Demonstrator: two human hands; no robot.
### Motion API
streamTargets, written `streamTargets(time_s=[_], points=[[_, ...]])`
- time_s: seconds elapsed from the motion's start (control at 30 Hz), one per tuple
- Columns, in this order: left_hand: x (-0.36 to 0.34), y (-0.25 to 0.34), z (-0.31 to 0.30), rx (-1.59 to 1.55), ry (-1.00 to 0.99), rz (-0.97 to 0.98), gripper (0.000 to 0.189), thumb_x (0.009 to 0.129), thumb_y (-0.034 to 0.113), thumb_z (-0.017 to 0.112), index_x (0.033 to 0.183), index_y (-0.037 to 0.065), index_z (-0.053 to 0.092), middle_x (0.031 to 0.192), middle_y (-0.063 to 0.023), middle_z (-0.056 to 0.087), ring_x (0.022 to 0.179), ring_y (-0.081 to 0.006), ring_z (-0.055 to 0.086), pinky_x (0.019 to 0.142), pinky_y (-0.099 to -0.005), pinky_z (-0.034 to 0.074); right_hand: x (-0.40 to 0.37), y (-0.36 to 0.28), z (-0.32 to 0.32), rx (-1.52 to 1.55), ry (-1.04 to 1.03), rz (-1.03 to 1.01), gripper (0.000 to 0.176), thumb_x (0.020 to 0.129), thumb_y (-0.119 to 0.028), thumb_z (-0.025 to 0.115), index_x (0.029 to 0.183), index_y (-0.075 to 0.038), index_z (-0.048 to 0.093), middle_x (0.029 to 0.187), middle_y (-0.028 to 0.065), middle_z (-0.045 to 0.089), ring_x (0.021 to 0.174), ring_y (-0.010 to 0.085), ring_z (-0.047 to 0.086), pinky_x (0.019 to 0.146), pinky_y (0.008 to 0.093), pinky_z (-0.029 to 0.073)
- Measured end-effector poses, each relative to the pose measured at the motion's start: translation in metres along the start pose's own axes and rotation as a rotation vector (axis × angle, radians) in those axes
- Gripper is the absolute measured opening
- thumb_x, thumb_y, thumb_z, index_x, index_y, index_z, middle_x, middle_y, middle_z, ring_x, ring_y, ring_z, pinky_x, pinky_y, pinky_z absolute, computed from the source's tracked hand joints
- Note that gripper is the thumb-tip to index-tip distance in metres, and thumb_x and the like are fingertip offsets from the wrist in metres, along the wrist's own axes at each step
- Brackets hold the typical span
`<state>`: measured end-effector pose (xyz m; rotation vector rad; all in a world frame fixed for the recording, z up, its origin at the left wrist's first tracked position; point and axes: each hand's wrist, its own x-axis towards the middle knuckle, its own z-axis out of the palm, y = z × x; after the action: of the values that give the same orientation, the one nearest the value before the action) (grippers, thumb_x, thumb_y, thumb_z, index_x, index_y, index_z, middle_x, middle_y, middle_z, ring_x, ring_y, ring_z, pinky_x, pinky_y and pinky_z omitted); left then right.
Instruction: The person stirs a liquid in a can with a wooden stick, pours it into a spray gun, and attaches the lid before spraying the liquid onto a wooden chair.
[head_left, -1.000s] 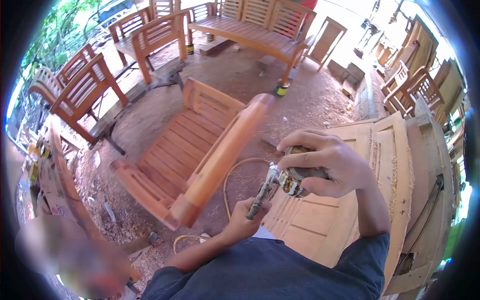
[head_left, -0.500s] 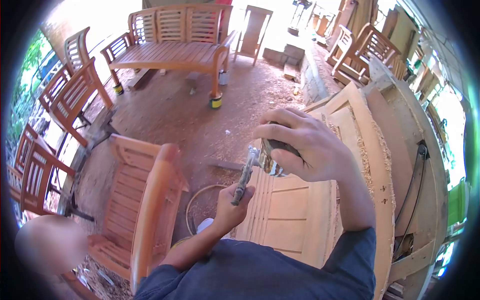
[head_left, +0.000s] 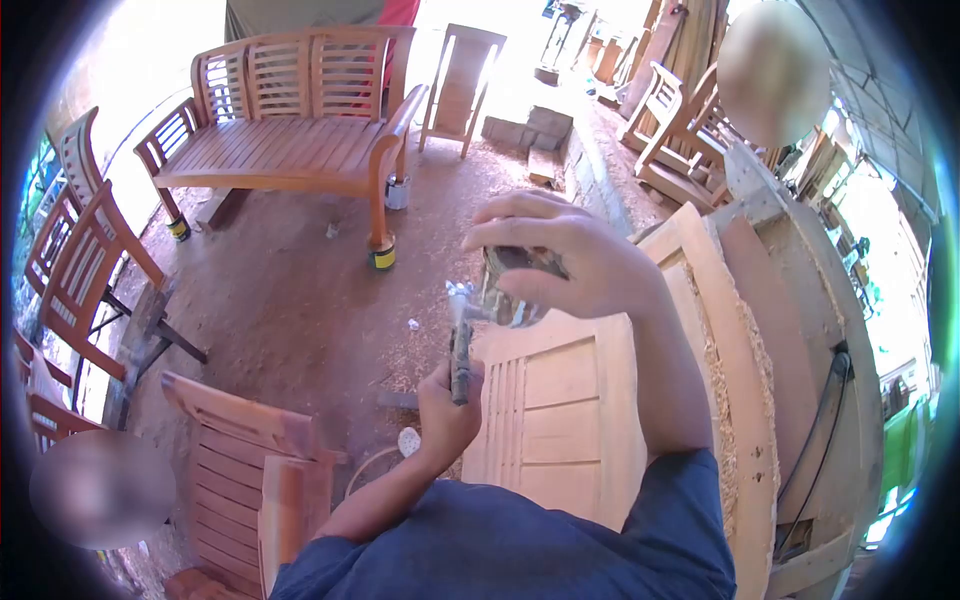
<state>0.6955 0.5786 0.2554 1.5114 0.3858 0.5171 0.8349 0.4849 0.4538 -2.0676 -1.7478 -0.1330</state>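
My left hand (head_left: 448, 415) is closed round the dark, stained handle of what looks like a spray gun (head_left: 460, 350), held upright with its silvery head at the top. Just right of that head, a small shiny container (head_left: 515, 302) with a dark, round top hangs from my right hand (head_left: 575, 250), whose fingers and thumb curve round it. The container touches or nearly touches the gun's head; whether they are joined is unclear. Below both hands lies a pale carved wood panel (head_left: 560, 400) with grooves and rectangular recesses.
A slatted bench (head_left: 270, 150) stands on tins at the back left, with wooden chairs (head_left: 90, 280) along the left. A reddish seat (head_left: 225, 490) is at the lower left. More panels (head_left: 730, 400) covered in shavings lean at the right. A blurred patch hides part of the upper right.
The view has shifted, so the bench and seat appear lower and further left. Both hands, still holding the gun and container, appear slightly further left, and the gun handle looks more upright.
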Motion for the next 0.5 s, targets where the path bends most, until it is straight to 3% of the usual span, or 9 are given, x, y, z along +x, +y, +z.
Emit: streamTargets(time_s=[0.07, 0.17, 0.27, 0.5], points=[[0.037, -0.002, 0.004, -0.031, 0.029, -0.031, 0.031, 0.092, 0.02, 0.062, 0.071, -0.001, 0.054, 0.055, -0.0017, 0.045, 0.055, -0.008, 0.04, 0.049, -0.032, 0.035, 0.029, 0.022, 0.001, -0.019, -0.001, 0.11, 0.036, 0.084, -0.029, 0.06, 0.116, -0.012, 0.065, 0.114, 0.012, 0.062, 0.103, 0.0307, 0.062, 0.091, 0.0395, 0.049], [0.085, -0.012, 0.009, -0.046, 0.087, -0.042, 0.03, 0.092, 0.02, 0.062, 0.071, -0.001, 0.054, 0.056, -0.0016, 0.046, 0.055, -0.0079, 0.041, 0.049, -0.0319, 0.035, 0.065, 0.065, 0.017, -0.092, 0.046, 0.12, 0.034, 0.086, -0.027, 0.059, 0.116, -0.013, 0.064, 0.113, 0.0114, 0.061, 0.1, 0.0315, 0.06, 0.091, 0.0405, 0.047], [0.129, -0.014, 0.01, -0.046, 0.159, -0.026, 0.03, 0.092, 0.02, 0.062, 0.071, 0.0, 0.055, 0.057, -0.002, 0.047, 0.056, -0.0083, 0.043, 0.049, -0.0317, 0.035, 0.1, 0.095, 0.027, -0.123, 0.051, 0.188, 0.038, 0.089, -0.035, 0.053, 0.117, -0.013, 0.065, 0.112, 0.0129, 0.062, 0.107, 0.0318, 0.06, 0.094, 0.041, 0.047], [0.224, -0.039, 0.012, 0.028, 0.317, -0.029, 0.029, 0.092, 0.021, 0.064, 0.072, 0.001, 0.059, 0.059, -0.0001, 0.051, 0.058, -0.0086, 0.046, 0.052, -0.0306, 0.037, 0.18, 0.172, 0.061, -0.1, 0.075, 0.238, 0.041, 0.088, -0.037, 0.056, 0.118, -0.011, 0.065, 0.109, 0.0153, 0.062, 0.105, 0.0325, 0.06, 0.093, 0.0421, 0.046]])
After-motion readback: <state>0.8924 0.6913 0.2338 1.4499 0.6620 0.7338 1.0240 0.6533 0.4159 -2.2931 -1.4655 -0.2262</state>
